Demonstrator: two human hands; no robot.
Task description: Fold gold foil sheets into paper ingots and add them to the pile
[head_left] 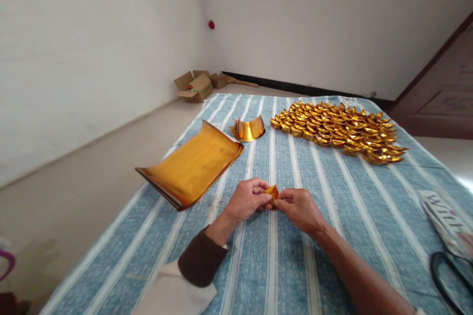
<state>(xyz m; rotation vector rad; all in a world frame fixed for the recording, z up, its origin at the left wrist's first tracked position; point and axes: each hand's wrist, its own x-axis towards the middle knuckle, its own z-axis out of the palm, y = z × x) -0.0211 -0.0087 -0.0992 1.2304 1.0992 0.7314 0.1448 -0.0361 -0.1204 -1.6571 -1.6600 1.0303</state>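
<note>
Between my two hands, over the middle of the striped cloth, is a small piece of folded gold foil paper [272, 191]. My left hand [248, 199] pinches its left side with thumb and fingers. On the other side, my right hand [300, 206] grips the paper's right edge, the fingertips of both hands almost meeting. The lower part of the paper is hidden by the fingers. To the left lies a stack of large gold foil sheets [195, 162] with curled edges. Beyond my hands stands a curved bundle of smaller gold strips [250, 129].
Many folded gold paper ingots [332, 125] crowd the table's far right. Scissors with black handles [439, 275] lie at the right edge beside a printed packet [441, 216]. A blue-and-white striped cloth [254, 266] covers the table. Open cardboard boxes [201, 87] sit on the floor behind.
</note>
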